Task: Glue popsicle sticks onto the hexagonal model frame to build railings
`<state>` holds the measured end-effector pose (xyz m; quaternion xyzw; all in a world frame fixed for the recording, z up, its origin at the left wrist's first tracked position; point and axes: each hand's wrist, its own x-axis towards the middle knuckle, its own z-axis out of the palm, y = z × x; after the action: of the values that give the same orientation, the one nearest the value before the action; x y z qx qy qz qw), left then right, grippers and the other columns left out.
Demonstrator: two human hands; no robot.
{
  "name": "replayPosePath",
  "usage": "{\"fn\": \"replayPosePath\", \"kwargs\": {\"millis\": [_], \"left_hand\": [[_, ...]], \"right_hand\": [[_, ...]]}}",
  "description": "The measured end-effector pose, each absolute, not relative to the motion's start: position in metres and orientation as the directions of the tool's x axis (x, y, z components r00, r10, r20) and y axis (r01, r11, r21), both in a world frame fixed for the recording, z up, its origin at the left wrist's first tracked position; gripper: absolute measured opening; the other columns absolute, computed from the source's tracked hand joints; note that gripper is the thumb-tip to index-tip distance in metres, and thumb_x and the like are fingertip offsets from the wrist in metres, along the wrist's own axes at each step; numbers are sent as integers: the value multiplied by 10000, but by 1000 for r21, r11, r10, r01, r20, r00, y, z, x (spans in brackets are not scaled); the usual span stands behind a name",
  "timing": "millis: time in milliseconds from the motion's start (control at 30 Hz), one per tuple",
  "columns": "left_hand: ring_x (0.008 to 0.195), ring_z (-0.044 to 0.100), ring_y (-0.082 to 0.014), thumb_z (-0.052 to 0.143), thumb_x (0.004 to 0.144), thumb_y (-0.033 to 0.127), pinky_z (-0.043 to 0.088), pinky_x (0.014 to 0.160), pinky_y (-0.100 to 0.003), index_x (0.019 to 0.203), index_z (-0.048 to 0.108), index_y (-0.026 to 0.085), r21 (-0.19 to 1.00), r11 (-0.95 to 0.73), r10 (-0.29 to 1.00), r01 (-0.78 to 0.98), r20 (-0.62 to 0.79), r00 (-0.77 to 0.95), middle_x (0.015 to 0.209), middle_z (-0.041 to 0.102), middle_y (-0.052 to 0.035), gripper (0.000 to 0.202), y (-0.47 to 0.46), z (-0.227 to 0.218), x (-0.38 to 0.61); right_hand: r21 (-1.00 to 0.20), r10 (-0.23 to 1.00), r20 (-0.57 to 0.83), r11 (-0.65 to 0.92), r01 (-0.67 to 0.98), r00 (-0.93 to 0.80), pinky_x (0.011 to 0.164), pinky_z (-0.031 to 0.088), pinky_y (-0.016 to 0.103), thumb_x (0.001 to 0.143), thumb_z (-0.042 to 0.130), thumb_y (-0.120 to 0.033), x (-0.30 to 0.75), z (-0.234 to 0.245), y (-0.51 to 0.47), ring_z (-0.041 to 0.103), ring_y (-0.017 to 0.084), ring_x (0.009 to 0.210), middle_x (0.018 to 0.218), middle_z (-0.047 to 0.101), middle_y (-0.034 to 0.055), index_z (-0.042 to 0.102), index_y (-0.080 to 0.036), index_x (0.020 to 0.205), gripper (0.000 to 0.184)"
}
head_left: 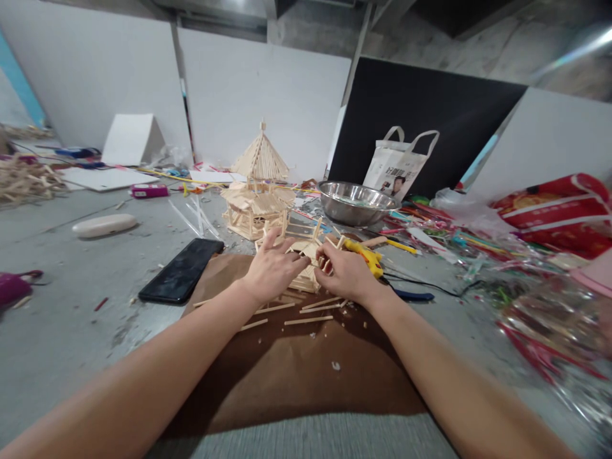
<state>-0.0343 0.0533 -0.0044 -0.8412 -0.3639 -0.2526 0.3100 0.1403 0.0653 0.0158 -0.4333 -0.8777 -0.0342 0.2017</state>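
A small framework of thin wooden sticks (306, 280) stands on a brown sheet (296, 363) in front of me. My left hand (273, 271) reaches over its left side, fingers bent against it and gripping there. At the right side, my right hand (347, 273) is closed in a pinch close to the left fingertips; whatever lies between its fingers is too small to make out. Loose wooden sticks (308, 320) lie on the sheet below both hands. Just beyond the right hand rests a yellow glue gun (366, 255). Behind the framework rises a wooden stick pavilion (261, 204) with a pointed roof.
Left of the sheet lies a black phone (182, 271), with a white oblong case (104, 225) farther out. A metal bowl (356, 204) and a tote bag (396, 166) stand behind. Plastic scraps and a red bag (559, 213) crowd the right.
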Motion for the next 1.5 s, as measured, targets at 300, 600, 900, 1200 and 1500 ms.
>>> {"fn": "replayPosePath", "kwargs": {"millis": [300,600,900,1200,1500], "left_hand": [[965,525,-212,461,781,179,189,927,-453,890,594,235,-338,-541,464,770,643,609,658,646,23,181,53,-5,-34],[944,541,-203,455,780,175,173,940,-457,873,605,232,-336,-540,469,772,642,607,626,639,20,185,53,-3,-33],[965,534,-208,457,780,181,149,944,-456,873,599,234,-338,-534,471,775,642,605,627,638,28,178,53,-4,-33],[954,541,-207,425,793,174,147,938,-457,828,615,244,-329,-557,417,763,683,599,620,640,34,206,55,-5,-35],[970,535,-205,430,796,179,119,956,-459,822,611,246,-327,-567,409,756,685,603,634,645,46,195,56,-5,-36]], "right_hand": [[-86,737,412,617,782,-536,539,333,222,714,457,-273,141,13,67,571,137,600,685,616,-5,490,-196,858,167],[-77,740,426,603,794,-521,532,327,216,707,469,-276,140,12,67,570,137,589,649,616,-14,505,-198,827,148],[-72,734,438,604,794,-519,527,325,215,708,472,-272,140,13,66,571,137,588,648,622,-12,513,-197,804,129],[-50,728,434,607,793,-530,530,317,219,723,457,-284,140,11,67,566,138,598,666,626,1,520,-192,822,149],[-55,742,391,610,790,-545,529,313,219,723,460,-290,141,14,67,563,137,599,682,625,1,507,-191,848,166]]}}
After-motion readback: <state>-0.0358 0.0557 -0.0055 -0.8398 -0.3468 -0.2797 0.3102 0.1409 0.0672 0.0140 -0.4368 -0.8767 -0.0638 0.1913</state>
